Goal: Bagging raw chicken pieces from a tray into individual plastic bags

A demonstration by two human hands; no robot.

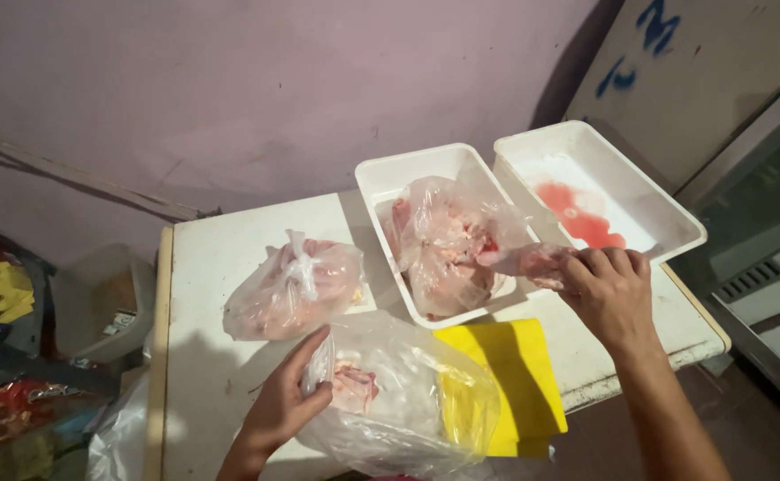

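1. Left hand (279, 405) at lower centre, fingers pinched on open bag (399, 401) mouth.
2. Right hand (608, 289) at right, clamped on raw meat piece (524, 260) over tray (381, 174).
3. Risk: slippery meat dropping, bag mouth collapsing.

Glossy clear plastic bag (408, 401); smooth white plastic trays (666, 223); matt tabletop (212, 258)

clear plastic bag (408, 401): open, meat inside, table front | raw meat piece (532, 261): pink, over tray
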